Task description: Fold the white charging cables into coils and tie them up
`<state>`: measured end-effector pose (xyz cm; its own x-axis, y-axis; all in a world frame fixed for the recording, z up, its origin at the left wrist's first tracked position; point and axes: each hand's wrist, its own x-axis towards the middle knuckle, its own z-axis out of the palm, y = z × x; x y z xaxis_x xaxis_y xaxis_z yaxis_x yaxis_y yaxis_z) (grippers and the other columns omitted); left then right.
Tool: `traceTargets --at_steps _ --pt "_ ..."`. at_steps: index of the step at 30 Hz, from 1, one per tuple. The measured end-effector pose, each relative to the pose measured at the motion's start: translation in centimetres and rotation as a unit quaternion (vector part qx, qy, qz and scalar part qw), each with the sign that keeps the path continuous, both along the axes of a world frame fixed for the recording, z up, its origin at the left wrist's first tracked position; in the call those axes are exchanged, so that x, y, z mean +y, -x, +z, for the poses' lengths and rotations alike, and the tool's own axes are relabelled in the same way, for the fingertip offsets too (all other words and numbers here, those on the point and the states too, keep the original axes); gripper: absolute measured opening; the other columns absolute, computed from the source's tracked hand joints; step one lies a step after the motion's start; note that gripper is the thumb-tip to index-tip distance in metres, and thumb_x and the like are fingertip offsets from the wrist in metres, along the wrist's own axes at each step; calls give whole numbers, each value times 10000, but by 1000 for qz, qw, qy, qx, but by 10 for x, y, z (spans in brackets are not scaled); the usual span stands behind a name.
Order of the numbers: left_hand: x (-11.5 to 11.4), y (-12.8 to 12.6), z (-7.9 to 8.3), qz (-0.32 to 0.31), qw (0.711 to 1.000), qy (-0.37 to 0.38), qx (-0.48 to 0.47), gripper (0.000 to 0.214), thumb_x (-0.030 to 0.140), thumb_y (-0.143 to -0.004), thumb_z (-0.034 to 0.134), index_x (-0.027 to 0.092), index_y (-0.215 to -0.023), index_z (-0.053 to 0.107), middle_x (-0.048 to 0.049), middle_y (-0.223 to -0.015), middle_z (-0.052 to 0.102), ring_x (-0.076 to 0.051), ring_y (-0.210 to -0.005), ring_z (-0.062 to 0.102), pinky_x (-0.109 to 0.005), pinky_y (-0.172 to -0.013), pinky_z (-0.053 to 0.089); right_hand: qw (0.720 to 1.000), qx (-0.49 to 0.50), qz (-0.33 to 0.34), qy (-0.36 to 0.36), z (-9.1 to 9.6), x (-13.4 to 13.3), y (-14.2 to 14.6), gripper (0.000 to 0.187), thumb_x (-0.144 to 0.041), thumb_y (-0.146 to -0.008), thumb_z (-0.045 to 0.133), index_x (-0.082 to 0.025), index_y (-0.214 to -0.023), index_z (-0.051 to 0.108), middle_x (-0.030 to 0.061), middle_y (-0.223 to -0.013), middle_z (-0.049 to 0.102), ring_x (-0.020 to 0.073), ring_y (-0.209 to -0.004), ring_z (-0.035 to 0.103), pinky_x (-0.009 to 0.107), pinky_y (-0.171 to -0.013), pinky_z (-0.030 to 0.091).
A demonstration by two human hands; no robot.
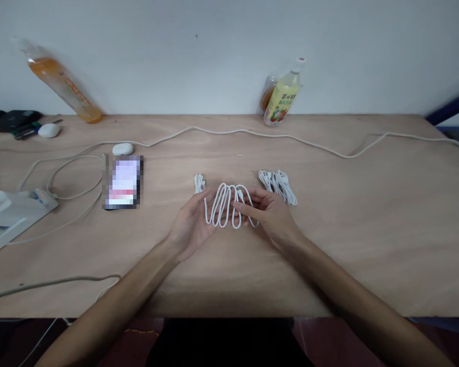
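Between my hands, a white charging cable (222, 205) spreads out in several zigzag loops just above the table. My left hand (191, 221) has its palm turned up, thumb near the cable's left end and fingers beneath the loops. From the other side, my right hand (271, 211) grips the loops, thumb on top close to a white plug (240, 193). Beyond my left thumb lies a small bundled white cable (199, 182) with a metal-ended plug. A larger pile of bundled white cables (278, 185) rests just past my right hand.
A phone (123, 182) with a blurred screen and a white earbud case (123, 149) lie to the left. One long white cord (222, 133) crosses the back of the wooden table (367, 219). An orange drink bottle (67, 89) and a yellow-labelled bottle (283, 96) stand by the wall.
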<state>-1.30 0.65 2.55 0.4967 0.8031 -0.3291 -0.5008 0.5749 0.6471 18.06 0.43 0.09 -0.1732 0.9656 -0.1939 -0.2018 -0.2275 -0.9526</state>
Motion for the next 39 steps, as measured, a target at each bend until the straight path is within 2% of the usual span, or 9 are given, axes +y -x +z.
traceTargets --at_steps 5,10,15,23,29,34,39 --pt "-1 1 -1 17 1000 -4 -9 372 434 -1070 617 177 -1262 805 -148 -1285 812 -343 -1191 762 -499 -1098 590 1000 1 -4 4 1 -1 0 336 -379 -761 980 -265 -1054 863 32 -981 865 159 -695 731 269 -557 580" --pt "0 1 -7 24 1000 -6 1 354 395 -1101 618 167 -1290 811 -143 -1269 821 -313 -1178 771 -450 -1094 586 1000 -5 -6 6 1 -1 0 329 -390 -759 986 -267 -1035 856 32 -997 865 164 -724 746 270 -577 590" --pt "-1 0 -10 21 1000 -16 6 389 410 -1075 704 171 -1369 793 -142 -1269 824 -290 -1134 781 -419 -1058 599 1000 10 -1 11 2 0 0 341 -366 -737 996 -250 -1026 858 25 -961 862 137 -684 727 231 -544 567" --pt "-2 -1 -9 14 999 -35 1 353 380 -1098 671 173 -1347 810 -141 -1230 836 -283 -1107 791 -419 -1055 600 1000 2 -2 -1 0 -1 0 312 -362 -766 974 -247 -1032 858 32 -956 861 152 -691 739 247 -553 584" --pt "-2 -1 -9 8 999 -41 -2 388 399 -1073 712 178 -1380 798 -146 -1264 826 -302 -1149 777 -450 -1088 584 1000 4 -1 -2 -1 -1 -1 333 -405 -791 963 -243 -1059 851 47 -1004 867 177 -737 768 290 -609 624" --pt "-2 -1 -9 -3 999 -51 -12 403 431 -1062 731 214 -1395 800 -133 -1292 821 -310 -1175 768 -468 -1114 568 1000 19 -5 -1 -1 0 -2 346 -415 -757 990 -250 -1026 847 28 -928 858 160 -684 752 275 -580 621" --pt "-2 -1 -8 -7 998 -63 -24 417 441 -1060 737 232 -1417 789 -128 -1351 803 -309 -1242 742 -451 -1133 553 1000 17 -17 -15 0 0 -2 333 -401 -785 970 -255 -1060 851 30 -976 868 160 -703 763 278 -586 634"
